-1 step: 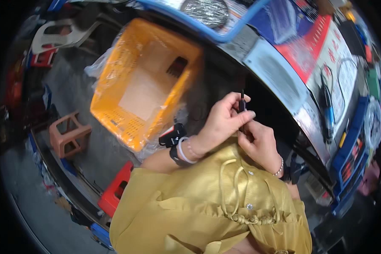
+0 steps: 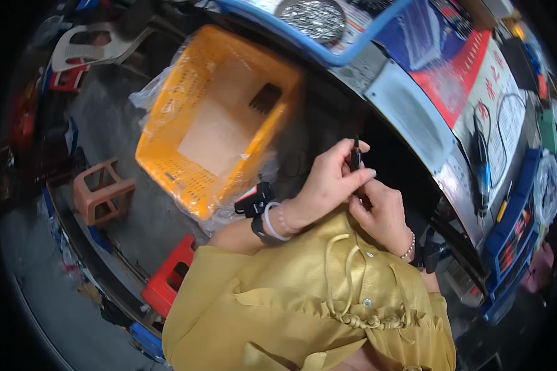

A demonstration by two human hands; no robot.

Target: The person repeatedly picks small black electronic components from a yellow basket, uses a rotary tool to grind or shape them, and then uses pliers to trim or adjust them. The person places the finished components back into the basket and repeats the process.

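My left hand is closed, with thumb and fingers pinching a small dark cylindrical piece. The piece stands roughly upright in the grip, a thin black tip sticking out at its top. Right beside it, my right hand has its fingers curled in just below the left thumb. What those right fingers grip is hidden between the hands. Both hands are in front of my body, off the near edge of the workbench.
A yellow plastic crate with a dark comb-like piece inside stands to the left. On the bench at right lie a pale blue tray and a black-and-blue electric screwdriver. Stools stand left, one brown, one red.
The whole view has shifted slightly, with the crate and bench a little further right. Both hands keep the same closed pose around the dark piece.
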